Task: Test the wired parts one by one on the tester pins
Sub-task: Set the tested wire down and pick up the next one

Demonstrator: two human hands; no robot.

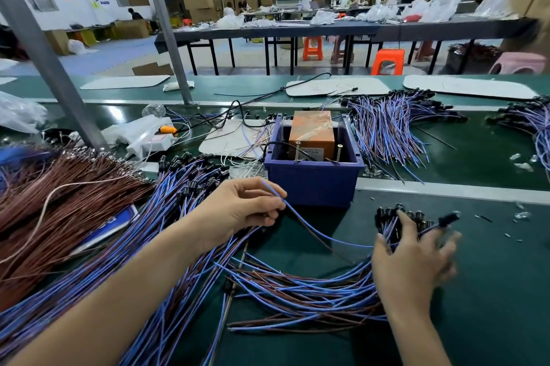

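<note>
My left hand [241,207] pinches the free ends of one blue and brown wire pair [315,231] in front of the blue tester box [312,179]. That pair runs right to a black part [448,219] held at the fingertips of my right hand [412,258]. The right hand lies over a bunch of black parts [398,217] whose wires [297,291] fan out across the green mat. Two upright screw pins [297,151] stand in the box beside an orange block [312,133]. The right hand is blurred.
A big pile of blue wired parts [178,193] and brown wires [59,187] lies at the left. Another heap of wired parts [393,127] sits behind the box at the right. A grey post [50,59] rises at the left. Small loose bits [518,214] dot the mat.
</note>
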